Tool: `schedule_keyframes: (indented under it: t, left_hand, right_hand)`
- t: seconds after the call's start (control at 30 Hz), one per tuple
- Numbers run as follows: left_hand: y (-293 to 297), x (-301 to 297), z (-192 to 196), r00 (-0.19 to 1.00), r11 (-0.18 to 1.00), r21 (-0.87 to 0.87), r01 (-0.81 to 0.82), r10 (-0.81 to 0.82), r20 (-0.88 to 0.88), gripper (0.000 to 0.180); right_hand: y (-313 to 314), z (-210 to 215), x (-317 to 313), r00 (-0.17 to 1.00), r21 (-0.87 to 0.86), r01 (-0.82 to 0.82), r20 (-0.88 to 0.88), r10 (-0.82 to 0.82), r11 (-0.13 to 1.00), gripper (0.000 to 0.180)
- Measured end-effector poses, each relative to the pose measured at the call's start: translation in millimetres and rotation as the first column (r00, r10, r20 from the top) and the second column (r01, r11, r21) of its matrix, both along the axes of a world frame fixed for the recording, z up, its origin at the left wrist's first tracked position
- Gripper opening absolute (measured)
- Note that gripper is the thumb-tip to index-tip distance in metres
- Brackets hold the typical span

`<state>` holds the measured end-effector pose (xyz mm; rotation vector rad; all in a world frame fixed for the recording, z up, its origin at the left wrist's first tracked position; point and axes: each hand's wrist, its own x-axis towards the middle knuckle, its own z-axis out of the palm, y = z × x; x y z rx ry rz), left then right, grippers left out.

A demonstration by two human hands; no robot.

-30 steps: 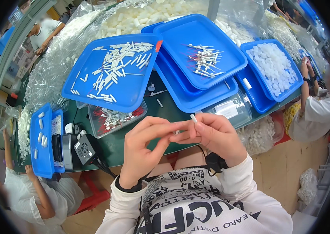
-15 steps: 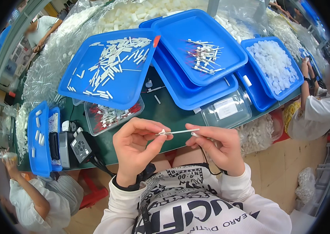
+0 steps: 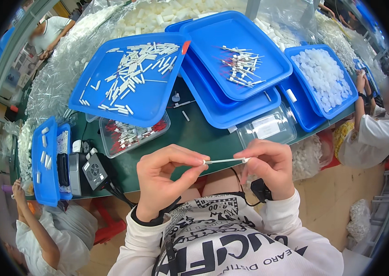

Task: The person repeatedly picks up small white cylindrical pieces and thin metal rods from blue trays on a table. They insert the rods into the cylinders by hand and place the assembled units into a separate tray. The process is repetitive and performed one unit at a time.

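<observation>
My left hand [image 3: 167, 177] pinches the left end of a thin pale rod [image 3: 224, 161] between thumb and forefinger; a small white piece shows at that end. My right hand [image 3: 272, 168] pinches a short white tube [image 3: 246, 160] at the rod's other end. Tube and rod line up and seem to touch; how far the rod sits inside the tube is hidden. Both hands are above the near edge of the green table [image 3: 194, 138]. Beyond the left hand stands a clear plastic box [image 3: 166, 133] of red and white parts.
A blue tray [image 3: 88, 92] holds many short white tubes. Another blue tray [image 3: 194, 34], stacked on others, carries thin rods with white ends. A blue tray [image 3: 351, 94] of translucent white pieces, a clear lid [image 3: 268, 133] and a black device [image 3: 95, 172] lie around. Other people work at both sides.
My right hand has moved right and turned, bringing the white tube to the rod's right end. My left hand has shifted slightly right and still pinches the other end.
</observation>
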<state>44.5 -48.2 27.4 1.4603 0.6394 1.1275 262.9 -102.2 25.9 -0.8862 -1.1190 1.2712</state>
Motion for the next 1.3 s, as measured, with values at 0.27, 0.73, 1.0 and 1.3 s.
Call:
schedule_keyframes:
  t: [0.27, 0.73, 1.0, 1.3]
  left_hand:
    - [-2.0, 1.7, -0.5, 0.993, 0.992, 0.12, -0.047, 0.06, -0.106, 0.016]
    - [-6.3, 12.6, -1.1, 0.936, 0.96, 0.275, -0.045, 0.137, -0.325, 0.02]
    - [-6.3, 11.0, 0.9, 0.918, 0.879, 0.477, -0.012, 0.199, -0.343, 0.021]
    - [-4.0, 5.0, 0.2, 0.925, 0.858, 0.51, -0.051, 0.233, -0.3, 0.02]
  right_hand:
    - [-3.8, 0.3, 3.2, 0.995, -0.129, -0.063, -0.086, 0.052, 0.99, 0.016]
    - [10.9, -12.7, -12.1, 0.557, 0.608, 0.017, 0.653, -0.513, 0.794, 0.012]
    - [11.8, -6.1, -8.7, 0.693, 0.442, -0.039, 0.658, -0.294, 0.896, 0.013]
    - [13.5, -1.6, -16.5, 0.749, 0.338, -0.026, 0.63, -0.206, 0.941, 0.014]
